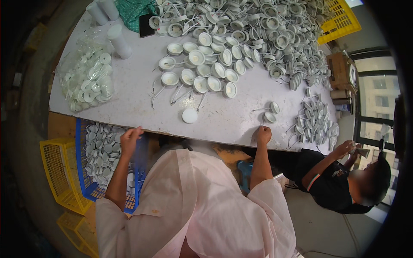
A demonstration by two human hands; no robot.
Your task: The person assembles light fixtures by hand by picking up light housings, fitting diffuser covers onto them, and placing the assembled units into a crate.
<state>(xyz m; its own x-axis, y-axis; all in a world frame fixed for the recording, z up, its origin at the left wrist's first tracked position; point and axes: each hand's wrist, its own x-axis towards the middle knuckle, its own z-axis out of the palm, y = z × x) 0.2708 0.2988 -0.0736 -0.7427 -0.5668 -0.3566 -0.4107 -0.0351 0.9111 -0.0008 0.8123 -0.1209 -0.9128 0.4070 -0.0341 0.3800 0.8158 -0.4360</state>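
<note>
My left hand (130, 139) is at the table's front edge beside the blue basket, its fingers drawn together. Whatever it may pinch is too small to make out. Further right, my right hand (263, 135) is curled closed at the same edge, and its grip is hidden. Just beyond it lie two small round white lamp housings (270, 117) with thin leads. A round white disc, like a finished lamp face (189, 115), lies alone between my hands. Behind it sits a group of open white lamp housings (200, 84) with wires.
A large heap of lamp housings (275, 38) covers the back; a smaller pile (316, 120) lies right. Bagged white discs (88, 86) and white cylinders (119, 41) stand left. Below are a filled blue basket (84, 172) and yellow crate (58, 172). A person (331, 180) sits right.
</note>
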